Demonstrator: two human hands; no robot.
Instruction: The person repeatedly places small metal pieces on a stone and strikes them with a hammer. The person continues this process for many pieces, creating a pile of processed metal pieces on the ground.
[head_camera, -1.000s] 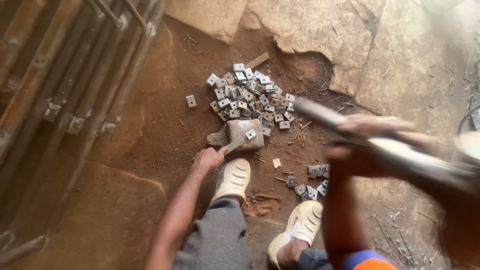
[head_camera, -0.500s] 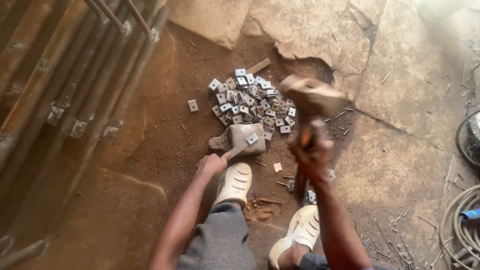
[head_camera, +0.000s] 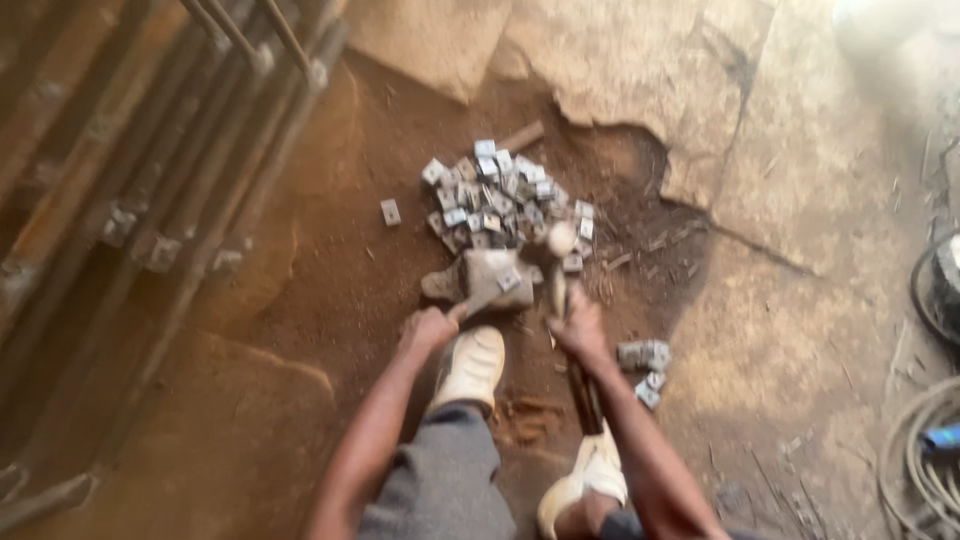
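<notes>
Down has swung the hammer (head_camera: 560, 245) onto the block (head_camera: 485, 275); right hand (head_camera: 582, 330) fingers wrap its handle, left hand (head_camera: 430, 328) fingers pinch a rod (head_camera: 485, 297).

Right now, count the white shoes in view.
2: one shoe by the left hand, near the block; the other shoe lower, beside the right forearm, partly cut off.

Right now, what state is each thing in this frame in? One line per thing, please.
left hand: closed on a thin tool that pins a small metal piece flat on the block.
right hand: gripping the hammer handle.
hammer: head down near the block, blurred.
stone block: lying on the dirt, in front of the shoe.
pile of metal pieces: heaped loosely behind the block.
small cluster of pieces: set apart by the right arm.
</notes>
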